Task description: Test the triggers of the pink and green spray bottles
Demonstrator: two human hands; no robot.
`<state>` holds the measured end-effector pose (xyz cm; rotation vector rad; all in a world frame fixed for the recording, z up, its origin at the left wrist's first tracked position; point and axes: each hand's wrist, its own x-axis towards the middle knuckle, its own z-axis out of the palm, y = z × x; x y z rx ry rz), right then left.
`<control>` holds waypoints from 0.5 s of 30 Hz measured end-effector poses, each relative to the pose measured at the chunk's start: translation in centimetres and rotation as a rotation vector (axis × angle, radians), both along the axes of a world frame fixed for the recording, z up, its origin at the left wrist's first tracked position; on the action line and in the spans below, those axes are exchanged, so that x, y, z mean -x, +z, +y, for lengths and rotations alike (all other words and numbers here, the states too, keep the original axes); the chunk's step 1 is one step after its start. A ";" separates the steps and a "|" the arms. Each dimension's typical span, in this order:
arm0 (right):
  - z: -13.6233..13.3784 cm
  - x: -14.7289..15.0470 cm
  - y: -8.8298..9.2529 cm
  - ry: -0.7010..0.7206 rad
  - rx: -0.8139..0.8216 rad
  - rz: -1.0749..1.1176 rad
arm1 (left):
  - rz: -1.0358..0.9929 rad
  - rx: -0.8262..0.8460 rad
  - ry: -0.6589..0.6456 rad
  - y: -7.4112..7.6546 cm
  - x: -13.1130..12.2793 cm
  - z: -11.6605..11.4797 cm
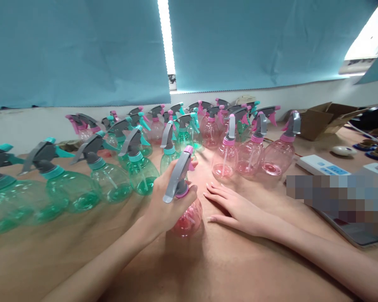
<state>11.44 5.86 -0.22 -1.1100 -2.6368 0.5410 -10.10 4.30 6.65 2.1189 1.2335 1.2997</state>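
My left hand (173, 197) is wrapped round the neck of a pink spray bottle (188, 220) with a grey and pink trigger head. The bottle stands upright at the front middle of the table (138, 268), its nozzle facing away from me. My right hand (229, 205) lies flat on the table just right of it, fingers stretched out and holding nothing. Beyond my right fingertips stand pink spray bottles, the closest being a clear pink one (224, 161). Left of my left hand is a row of green spray bottles, among them one with a teal collar (142, 174).
Several more pink and green bottles (211, 130) crowd the back by the wall. To the right are an open cardboard box (321, 119), a white computer mouse (344, 151), a white power strip (323, 165) and a partly blurred flat device (359, 230). Blue blinds (82, 50) hang behind.
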 end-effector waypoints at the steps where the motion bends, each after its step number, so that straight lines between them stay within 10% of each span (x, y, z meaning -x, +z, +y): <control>1: 0.0 0.0 0.0 0.000 0.001 -0.002 | 0.000 -0.003 0.003 -0.1 0.0 0.0; 15: 0.0 0.0 0.0 0.013 -0.044 -0.015 | -0.002 0.015 -0.002 -0.1 0.0 -0.2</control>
